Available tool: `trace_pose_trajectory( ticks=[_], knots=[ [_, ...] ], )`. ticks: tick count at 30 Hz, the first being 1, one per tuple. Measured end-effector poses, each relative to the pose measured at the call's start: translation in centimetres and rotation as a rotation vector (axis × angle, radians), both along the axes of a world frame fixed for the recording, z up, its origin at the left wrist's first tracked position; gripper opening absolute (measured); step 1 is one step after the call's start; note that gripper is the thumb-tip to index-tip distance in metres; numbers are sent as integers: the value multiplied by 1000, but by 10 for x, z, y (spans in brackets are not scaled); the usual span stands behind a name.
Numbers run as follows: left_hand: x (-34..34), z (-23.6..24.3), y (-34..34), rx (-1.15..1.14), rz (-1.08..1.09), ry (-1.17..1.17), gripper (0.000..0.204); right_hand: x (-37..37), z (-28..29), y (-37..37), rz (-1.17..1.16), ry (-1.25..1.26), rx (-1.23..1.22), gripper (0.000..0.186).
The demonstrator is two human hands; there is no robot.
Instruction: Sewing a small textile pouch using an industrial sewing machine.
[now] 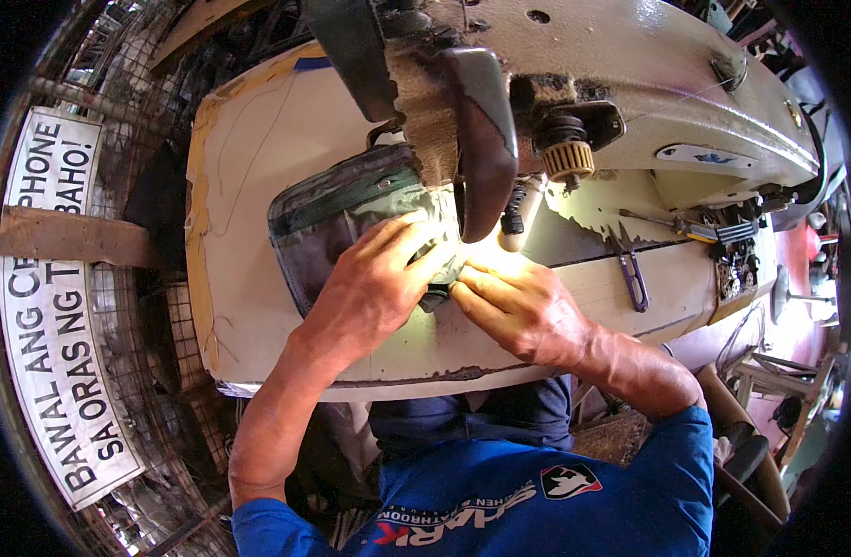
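Observation:
A dark green and grey fabric pouch lies on the cream sewing table, pushed under the head of a worn beige sewing machine. My left hand presses flat on the pouch, fingers spread toward the needle area. My right hand pinches the pouch's near edge right by the brightly lit spot under the machine head. The needle itself is hidden behind the machine's dark front cover.
A small blue thread snip lies on the table to the right, with a screwdriver and metal parts beyond. A white sign with black lettering hangs on wire mesh at the left. The table's front edge is chipped.

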State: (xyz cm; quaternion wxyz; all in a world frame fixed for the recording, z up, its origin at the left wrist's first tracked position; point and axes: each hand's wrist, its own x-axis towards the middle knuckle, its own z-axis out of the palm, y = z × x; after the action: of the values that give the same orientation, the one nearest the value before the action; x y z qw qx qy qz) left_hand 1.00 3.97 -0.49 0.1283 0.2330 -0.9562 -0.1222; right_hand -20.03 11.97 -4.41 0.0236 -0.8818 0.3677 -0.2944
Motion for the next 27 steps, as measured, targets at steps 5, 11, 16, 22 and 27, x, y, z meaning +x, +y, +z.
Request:
trace_pose_trajectory(
  ticks=[5, 11, 16, 22, 27],
  knots=[
    [0, 5, 1, -1, 9, 10, 42, 2, 2, -2, 0, 12, -38, 41],
    [-1, 4, -1, -15, -25, 48, 35, 1, -3, 1, -8, 39, 20, 43],
    [0, -1, -2, 15, -20, 98, 34, 2, 3, -2, -15, 50, 36, 40],
    [-4, -2, -17, 36, -13, 73, 35, 0, 4, -11, -43, 0, 140, 38],
    [-1, 2, -21, 21, -70, 82, 33, 1, 1, -9, -48, -11, 136, 36]
  ],
)
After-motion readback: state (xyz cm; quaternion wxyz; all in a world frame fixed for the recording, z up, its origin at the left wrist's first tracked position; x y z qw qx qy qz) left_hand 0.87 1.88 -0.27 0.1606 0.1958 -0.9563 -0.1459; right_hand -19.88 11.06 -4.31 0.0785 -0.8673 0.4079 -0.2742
